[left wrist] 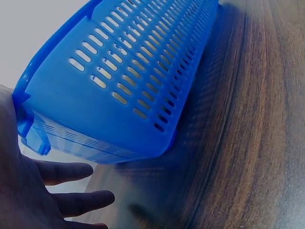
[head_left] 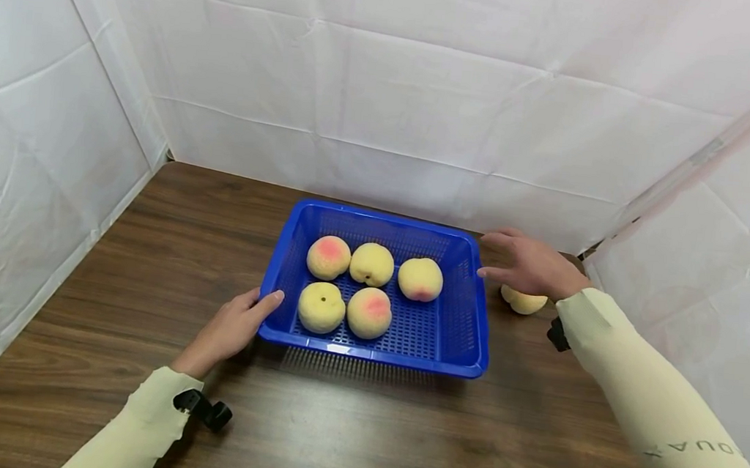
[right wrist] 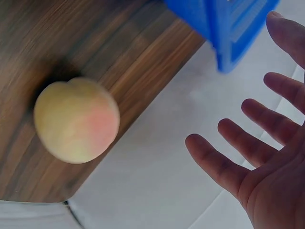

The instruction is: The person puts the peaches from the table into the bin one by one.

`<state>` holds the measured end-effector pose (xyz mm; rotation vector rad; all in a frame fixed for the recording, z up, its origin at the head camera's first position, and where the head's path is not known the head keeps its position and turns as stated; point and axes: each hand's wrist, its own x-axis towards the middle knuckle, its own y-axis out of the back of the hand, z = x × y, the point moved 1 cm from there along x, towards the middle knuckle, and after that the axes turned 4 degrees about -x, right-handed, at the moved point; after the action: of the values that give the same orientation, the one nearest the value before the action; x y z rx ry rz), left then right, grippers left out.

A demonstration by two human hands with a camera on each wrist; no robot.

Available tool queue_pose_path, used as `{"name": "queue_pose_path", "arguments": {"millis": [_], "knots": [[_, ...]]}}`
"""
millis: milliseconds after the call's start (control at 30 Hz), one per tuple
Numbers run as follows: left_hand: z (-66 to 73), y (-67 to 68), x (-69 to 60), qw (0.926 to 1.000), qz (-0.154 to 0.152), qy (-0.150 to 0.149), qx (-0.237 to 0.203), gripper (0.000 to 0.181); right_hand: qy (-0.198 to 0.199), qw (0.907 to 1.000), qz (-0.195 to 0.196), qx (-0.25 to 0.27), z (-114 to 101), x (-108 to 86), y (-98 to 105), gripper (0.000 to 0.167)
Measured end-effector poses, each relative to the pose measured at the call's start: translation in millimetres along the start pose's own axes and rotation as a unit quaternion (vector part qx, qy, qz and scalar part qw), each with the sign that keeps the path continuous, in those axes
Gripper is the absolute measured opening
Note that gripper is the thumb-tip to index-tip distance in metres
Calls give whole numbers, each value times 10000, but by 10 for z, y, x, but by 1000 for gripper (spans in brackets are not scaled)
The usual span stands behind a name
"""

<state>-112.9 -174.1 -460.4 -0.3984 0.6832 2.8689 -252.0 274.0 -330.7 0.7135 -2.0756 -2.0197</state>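
Observation:
A blue plastic basket [head_left: 372, 357] with slotted walls is on the wooden table, holding several yellow peaches with pink blushes, among them a peach [head_left: 369, 313] near its front. My left hand [head_left: 235, 326] holds the basket's left end, thumb over the rim. In the left wrist view its other fingers [left wrist: 81, 202] extend outside the basket wall. Past the right end, my right hand [head_left: 531, 265] is spread, with nothing in its grasp. Partly hidden under it in the head view is a lone peach [head_left: 524, 301], seen whole in the right wrist view on the table, apart from the fingers.
The brown wooden table [head_left: 147, 275] extends around the basket. White sheeting [head_left: 400, 82] stands behind the table's back edge and along both sides. Each wrist wears a small black device, such as the left one [head_left: 202, 408].

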Motion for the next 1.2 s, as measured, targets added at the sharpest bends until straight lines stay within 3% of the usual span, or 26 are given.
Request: {"name": "queue_pose_path", "arguments": {"millis": [167,400,633,767,1033,1200], "knots": [[-1,2,-3,10000,1,0,-10,79,-315,9995,-55,45,214,-49,-42,67],[0,6,-3,10000,9,19,16,81,-431,9988,-133,170,503,-95,-102,68],[2,1,-6,10000,32,39,13,78,-682,9973,-58,282,793,-109,-287,74],[9,0,-2,10000,55,-1,-47,78,-731,9968,-14,326,875,-83,-423,76],[12,-22,-1,9999,48,17,-124,77,-1228,9900,-387,582,959,-49,-573,85],[3,-26,-13,9999,78,1,-132,77,-1337,9883,-440,579,990,-66,-634,86]]}}
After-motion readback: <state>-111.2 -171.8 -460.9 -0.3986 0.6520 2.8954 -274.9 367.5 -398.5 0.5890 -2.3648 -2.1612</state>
